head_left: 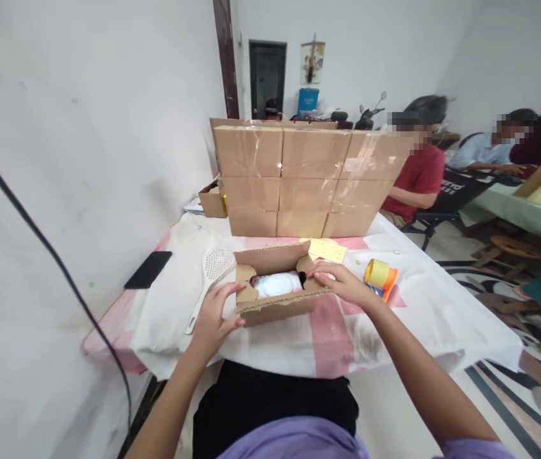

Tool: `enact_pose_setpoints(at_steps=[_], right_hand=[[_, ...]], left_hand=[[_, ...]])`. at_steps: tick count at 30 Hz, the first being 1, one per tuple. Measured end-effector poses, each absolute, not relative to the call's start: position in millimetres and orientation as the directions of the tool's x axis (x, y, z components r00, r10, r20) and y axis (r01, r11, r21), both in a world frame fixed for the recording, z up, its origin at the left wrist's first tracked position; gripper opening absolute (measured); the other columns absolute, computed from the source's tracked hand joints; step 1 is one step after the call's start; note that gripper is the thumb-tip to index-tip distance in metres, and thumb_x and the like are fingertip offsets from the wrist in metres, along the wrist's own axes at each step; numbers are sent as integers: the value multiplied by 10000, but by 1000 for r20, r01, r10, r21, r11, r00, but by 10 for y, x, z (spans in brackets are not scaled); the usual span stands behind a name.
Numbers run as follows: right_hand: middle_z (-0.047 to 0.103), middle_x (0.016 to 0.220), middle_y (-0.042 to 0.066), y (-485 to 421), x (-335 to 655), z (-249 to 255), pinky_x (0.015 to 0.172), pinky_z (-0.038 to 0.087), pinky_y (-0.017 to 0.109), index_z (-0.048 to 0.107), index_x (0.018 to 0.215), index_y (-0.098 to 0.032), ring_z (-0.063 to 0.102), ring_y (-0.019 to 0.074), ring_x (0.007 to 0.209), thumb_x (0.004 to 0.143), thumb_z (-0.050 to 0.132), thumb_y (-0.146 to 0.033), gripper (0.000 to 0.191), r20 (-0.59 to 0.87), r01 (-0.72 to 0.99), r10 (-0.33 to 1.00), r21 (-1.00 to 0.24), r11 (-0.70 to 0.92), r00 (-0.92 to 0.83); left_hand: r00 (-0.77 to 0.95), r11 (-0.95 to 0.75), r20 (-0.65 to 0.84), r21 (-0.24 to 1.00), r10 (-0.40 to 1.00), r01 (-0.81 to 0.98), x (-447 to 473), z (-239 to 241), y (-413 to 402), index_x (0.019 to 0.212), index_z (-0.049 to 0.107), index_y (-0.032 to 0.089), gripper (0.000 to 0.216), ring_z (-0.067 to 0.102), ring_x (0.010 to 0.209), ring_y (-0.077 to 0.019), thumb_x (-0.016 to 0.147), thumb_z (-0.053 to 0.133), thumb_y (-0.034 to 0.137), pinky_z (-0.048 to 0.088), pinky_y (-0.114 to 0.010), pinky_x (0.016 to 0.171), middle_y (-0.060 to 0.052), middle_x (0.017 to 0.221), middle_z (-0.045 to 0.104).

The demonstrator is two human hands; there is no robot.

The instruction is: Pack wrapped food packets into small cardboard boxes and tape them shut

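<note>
A small open cardboard box (277, 312) sits in front of me on the table, its back flap standing up. Inside lies a white and pale-coloured wrapped item (277, 284) with dark parts at both ends; its kind cannot be made out. My left hand (215, 315) is at the box's left end, thumb and fingers spread apart, fingertips against the cardboard. At the opposite end, my right hand (339, 282) has its fingers bent over the right side flap, gripping it.
Stacked taped cartons (308, 182) form a wall behind the box. A perforated white ladle (210, 274) and black phone (148, 269) lie left. Right are an orange tape dispenser (382, 277) and yellow paper (325, 250). A person in red (420, 175) sits beyond.
</note>
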State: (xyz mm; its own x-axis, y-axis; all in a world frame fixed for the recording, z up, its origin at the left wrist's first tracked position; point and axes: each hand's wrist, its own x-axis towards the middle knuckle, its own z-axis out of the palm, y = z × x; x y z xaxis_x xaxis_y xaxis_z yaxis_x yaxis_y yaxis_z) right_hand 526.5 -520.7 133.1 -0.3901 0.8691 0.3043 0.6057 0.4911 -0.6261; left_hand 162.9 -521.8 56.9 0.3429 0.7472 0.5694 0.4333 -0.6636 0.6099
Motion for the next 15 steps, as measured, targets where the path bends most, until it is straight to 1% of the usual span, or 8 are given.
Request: enact_pose_setpoints(at_steps=[3,5,6,8,9,11,13,15], right_hand=[[700,1189,106,-5073,5230,1301,1004,490,455,681,1164,-212,629,264,1147,1004,473,-423,336,443,598,876,-655,462,-192],[582,1407,120,-5003,5199,1291,1077,450,456,552,1380,-236,517,265,1333,1002,478,-460,446,492,550,864,-694,464,-107],[534,1469,114,-4982,5185,1272,1104,431,456,473,1460,-255,471,258,1386,1004,471,-473,505,477,515,873,-724,458,-106],[553,1454,107,-4977,5156,1197,1120,422,463,392,1522,-276,499,246,1369,1016,447,-479,548,415,454,895,-773,442,-165],[596,1403,107,-4994,5141,1146,1120,422,471,406,1516,-271,540,246,1328,1021,439,-474,536,406,436,893,-780,450,-196],[647,1325,109,-5061,5113,1035,1131,408,492,481,1467,-257,566,252,1295,1027,433,-453,484,442,428,866,-753,500,-234],[626,1365,105,-5164,5115,935,1165,362,515,539,1419,-266,506,265,1359,1027,438,-427,435,512,467,828,-688,555,-229],[570,1443,97,-5285,5195,845,1192,316,531,530,1425,-283,437,274,1416,1018,461,-397,429,581,549,800,-625,555,-147]], left_hand=[[90,-489,523,705,848,514,1845,717,-5230,1276,562,238,423,625,1166,-291,954,549,511,473,-449,1010,-109,1232,675],[-10,-430,520,718,854,547,1946,805,-5199,1317,519,228,423,567,1257,-297,953,556,440,507,-428,957,-140,1370,578],[-19,-439,550,687,835,579,1971,846,-5174,1355,490,224,459,494,1343,-309,946,564,418,500,-435,973,-158,1466,489],[60,-503,635,547,770,669,1983,933,-5122,1427,435,212,524,347,1457,-328,947,560,382,432,-480,1068,-174,1581,348],[140,-535,653,456,744,712,1980,979,-5103,1441,431,212,514,341,1464,-325,963,537,367,377,-504,1116,-168,1581,366],[358,-606,598,282,717,744,1990,1062,-5087,1422,480,228,431,451,1398,-298,1010,456,353,301,-526,1163,-130,1482,534],[536,-673,482,168,693,720,2037,1108,-5091,1393,536,236,429,538,1325,-288,1017,447,421,327,-506,1152,-95,1387,635],[610,-700,416,98,675,708,2106,1094,-5085,1419,537,212,573,549,1317,-321,951,542,543,382,-497,1125,-104,1412,621]])
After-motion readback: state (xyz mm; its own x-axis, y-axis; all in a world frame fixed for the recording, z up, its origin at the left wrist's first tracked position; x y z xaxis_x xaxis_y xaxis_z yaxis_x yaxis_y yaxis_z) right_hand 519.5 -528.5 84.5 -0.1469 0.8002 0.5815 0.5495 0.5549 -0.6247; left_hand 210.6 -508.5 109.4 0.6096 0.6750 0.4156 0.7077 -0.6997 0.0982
